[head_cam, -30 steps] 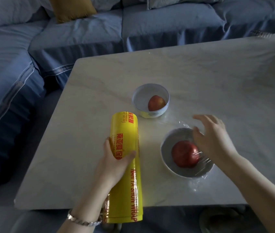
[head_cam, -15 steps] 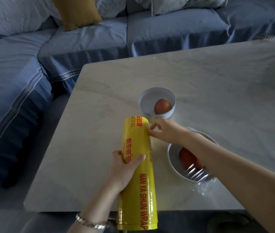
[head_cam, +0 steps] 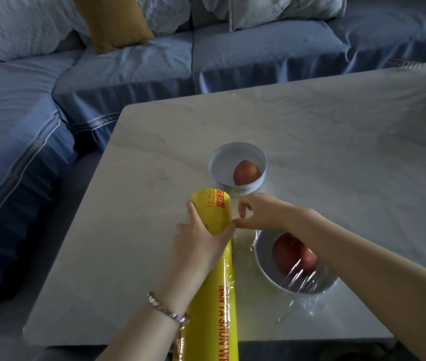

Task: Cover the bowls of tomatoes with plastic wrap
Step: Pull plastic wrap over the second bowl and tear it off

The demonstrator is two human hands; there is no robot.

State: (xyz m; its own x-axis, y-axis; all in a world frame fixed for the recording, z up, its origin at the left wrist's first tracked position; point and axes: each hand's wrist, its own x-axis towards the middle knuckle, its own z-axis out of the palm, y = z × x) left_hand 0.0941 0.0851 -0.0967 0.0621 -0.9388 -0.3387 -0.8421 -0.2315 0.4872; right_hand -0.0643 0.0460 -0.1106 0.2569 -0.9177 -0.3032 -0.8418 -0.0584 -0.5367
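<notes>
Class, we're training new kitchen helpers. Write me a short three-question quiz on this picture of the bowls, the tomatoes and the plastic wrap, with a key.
1. True or false: the near bowl has wrap over it.
2. The left hand grips: A) the yellow roll; B) a knife; C) a lid.
3. How many tomatoes lie in the far bowl?

Key: 1 true; 2 A; 3 one.
</notes>
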